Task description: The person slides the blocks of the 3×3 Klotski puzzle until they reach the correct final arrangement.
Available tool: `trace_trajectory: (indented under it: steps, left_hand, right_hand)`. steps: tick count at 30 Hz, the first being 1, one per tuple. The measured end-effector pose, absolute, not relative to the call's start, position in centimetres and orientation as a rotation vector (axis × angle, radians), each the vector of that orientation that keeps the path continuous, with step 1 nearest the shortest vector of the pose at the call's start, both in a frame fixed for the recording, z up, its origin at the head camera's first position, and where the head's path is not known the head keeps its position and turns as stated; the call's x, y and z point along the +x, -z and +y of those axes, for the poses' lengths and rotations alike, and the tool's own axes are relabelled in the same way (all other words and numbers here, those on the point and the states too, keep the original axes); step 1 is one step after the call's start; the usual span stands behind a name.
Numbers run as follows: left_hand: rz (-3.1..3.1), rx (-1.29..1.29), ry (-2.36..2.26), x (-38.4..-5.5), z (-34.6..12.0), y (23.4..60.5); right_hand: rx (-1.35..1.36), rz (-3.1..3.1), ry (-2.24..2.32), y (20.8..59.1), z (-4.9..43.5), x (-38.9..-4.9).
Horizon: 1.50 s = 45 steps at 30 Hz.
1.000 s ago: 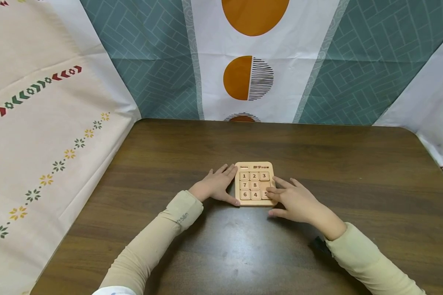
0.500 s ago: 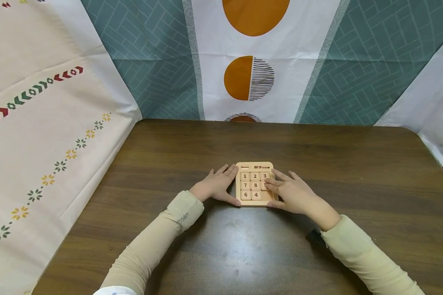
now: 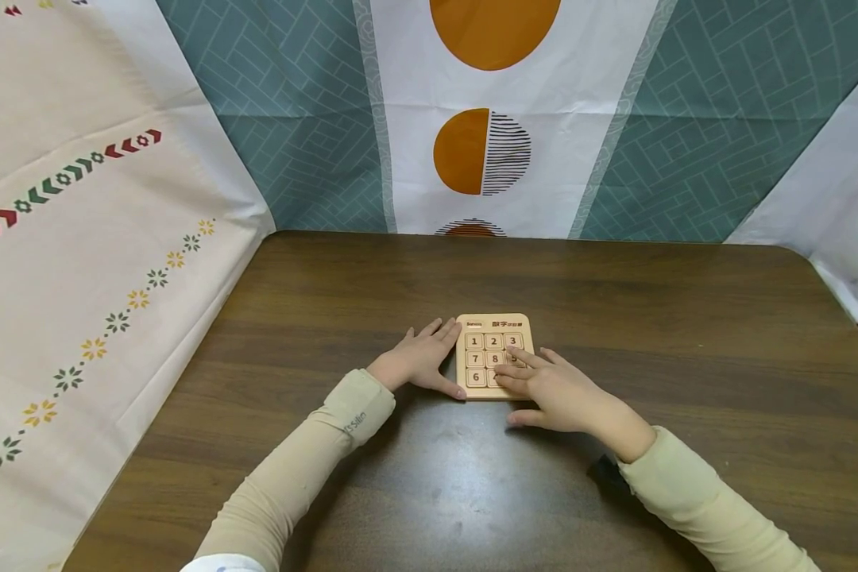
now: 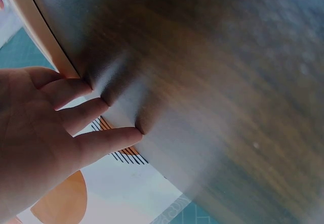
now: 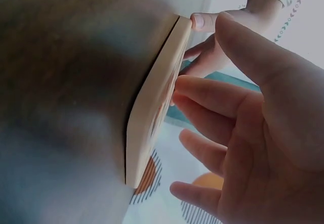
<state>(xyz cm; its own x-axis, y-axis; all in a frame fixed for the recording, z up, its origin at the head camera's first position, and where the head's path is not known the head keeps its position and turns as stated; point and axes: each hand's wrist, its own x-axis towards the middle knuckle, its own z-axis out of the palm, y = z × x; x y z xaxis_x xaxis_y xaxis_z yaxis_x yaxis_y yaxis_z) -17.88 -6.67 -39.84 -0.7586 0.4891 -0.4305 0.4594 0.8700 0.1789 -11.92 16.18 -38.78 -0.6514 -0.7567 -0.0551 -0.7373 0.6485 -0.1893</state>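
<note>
A light wooden number slide puzzle (image 3: 461,349) lies flat on the table. Its top row reads 1, 2, 3; below come 7, 8 and a partly covered 5, then 6 and a 4 tile (image 3: 492,382) half under fingertips. My left hand (image 3: 423,357) rests along the puzzle's left edge, fingers spread, thumb at the near corner. From the right, my right hand (image 3: 561,393) reaches over the board, fingertips on the lower tiles and thumb off its near edge. In the right wrist view, a finger meets the puzzle (image 5: 152,102) face. The lower right cell is hidden.
The brown wooden table (image 3: 372,278) extends around the puzzle. Behind it hangs a green and white patterned cloth (image 3: 565,159), and a cream cloth (image 3: 114,262) hangs at the left. A dark object (image 3: 608,473) shows by the right wrist.
The 5 tile has gone from the bottom right cell up to the middle row. My right hand then shifted left and down over the 4. My left hand stays put.
</note>
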Motion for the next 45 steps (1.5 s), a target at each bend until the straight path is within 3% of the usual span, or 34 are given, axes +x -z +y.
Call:
trace_trajectory:
  steps: [15, 27, 45]
  left_hand:
    - [2.56, 0.693, -0.105, -18.0, -6.8, 40.0]
    - [2.561, 0.693, -0.101, -18.1, -7.0, 40.3]
    - [2.561, 0.695, -0.097, -18.0, -6.8, 40.1]
  right_hand:
    - [-1.042, 2.825, 0.159, 38.9, 17.3, -12.4]
    - [-1.123, 2.784, 0.191, 38.6, 17.5, -10.8]
    - [-1.07, 2.76, 0.166, 38.4, 17.1, -13.4]
